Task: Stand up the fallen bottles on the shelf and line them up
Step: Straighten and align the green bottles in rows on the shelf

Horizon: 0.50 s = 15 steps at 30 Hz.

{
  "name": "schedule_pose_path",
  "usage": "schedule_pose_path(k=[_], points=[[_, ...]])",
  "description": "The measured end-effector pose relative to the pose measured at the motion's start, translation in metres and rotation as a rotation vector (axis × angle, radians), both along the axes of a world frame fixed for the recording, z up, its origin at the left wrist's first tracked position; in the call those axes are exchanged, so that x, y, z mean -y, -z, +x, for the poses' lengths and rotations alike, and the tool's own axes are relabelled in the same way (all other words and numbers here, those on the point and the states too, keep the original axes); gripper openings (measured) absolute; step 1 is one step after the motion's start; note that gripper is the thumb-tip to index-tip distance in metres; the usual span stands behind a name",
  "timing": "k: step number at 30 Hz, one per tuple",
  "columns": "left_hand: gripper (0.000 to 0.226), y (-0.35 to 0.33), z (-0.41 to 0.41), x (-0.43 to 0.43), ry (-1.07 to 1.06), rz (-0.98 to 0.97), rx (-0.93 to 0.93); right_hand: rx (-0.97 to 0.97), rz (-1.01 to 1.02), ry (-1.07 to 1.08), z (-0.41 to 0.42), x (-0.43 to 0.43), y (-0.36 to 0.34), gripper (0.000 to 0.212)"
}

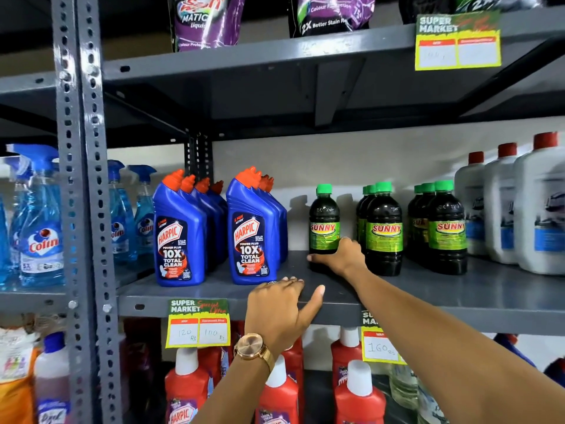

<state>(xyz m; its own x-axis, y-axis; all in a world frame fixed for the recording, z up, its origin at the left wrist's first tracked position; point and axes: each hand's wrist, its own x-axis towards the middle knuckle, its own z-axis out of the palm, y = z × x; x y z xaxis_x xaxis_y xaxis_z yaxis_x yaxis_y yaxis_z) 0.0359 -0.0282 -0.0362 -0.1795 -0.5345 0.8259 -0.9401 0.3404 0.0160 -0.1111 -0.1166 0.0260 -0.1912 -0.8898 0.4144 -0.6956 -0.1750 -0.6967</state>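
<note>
A dark bottle with a green cap and green Sunny label (324, 218) stands upright on the grey middle shelf (504, 289). My right hand (342, 257) is wrapped around its lower part. Two rows of the same green-capped bottles (383, 228) (446, 231) stand upright to its right. My left hand (281, 307), with a gold watch on the wrist, rests fingers apart on the shelf's front edge and holds nothing. Two rows of blue Harpic bottles (180, 237) (252, 237) with orange caps stand to the left.
White bottles with red caps (538, 209) fill the shelf's far right. Blue Colin spray bottles (39, 228) stand beyond the grey upright post (82, 185). Purple pouches (204, 19) sit on the shelf above, red Harpic bottles (357, 399) below. Price tags (198, 324) hang from the shelf edges.
</note>
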Motion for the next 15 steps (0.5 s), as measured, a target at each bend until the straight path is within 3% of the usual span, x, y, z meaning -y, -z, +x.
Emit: schedule_pose_path(k=[3, 6, 7, 10, 11, 13, 14, 15], points=[[0.067, -0.004, 0.003, -0.001, -0.044, 0.061, 0.060, 0.028, 0.040, -0.028, 0.000, -0.003, -0.002, 0.079], [0.066, -0.019, 0.003, -0.001, -0.076, 0.163, 0.098, 0.145, 0.132, -0.190, -0.013, -0.015, -0.010, 0.035], [0.061, -0.027, 0.001, 0.003, -0.081, 0.206, 0.075, 0.128, 0.165, -0.214, -0.020, -0.021, -0.014, 0.035], [0.039, -0.055, -0.013, 0.020, 0.123, 0.462, -0.179, -0.006, 0.307, -0.146, -0.049, -0.044, -0.024, 0.045], [0.041, -0.063, -0.021, 0.029, 0.212, 0.549, -0.267, -0.054, 0.338, -0.097, -0.059, -0.049, -0.024, 0.045], [0.072, -0.073, -0.036, 0.048, 0.244, 0.652, -0.363, -0.138, 0.324, 0.037, -0.080, -0.057, -0.025, 0.045], [0.086, -0.074, -0.041, 0.059, 0.217, 0.684, -0.404, -0.128, 0.303, 0.082, -0.088, -0.058, -0.023, 0.056], [0.093, -0.075, -0.045, 0.069, 0.200, 0.717, -0.451, -0.053, 0.284, 0.106, -0.097, -0.055, -0.021, 0.085]])
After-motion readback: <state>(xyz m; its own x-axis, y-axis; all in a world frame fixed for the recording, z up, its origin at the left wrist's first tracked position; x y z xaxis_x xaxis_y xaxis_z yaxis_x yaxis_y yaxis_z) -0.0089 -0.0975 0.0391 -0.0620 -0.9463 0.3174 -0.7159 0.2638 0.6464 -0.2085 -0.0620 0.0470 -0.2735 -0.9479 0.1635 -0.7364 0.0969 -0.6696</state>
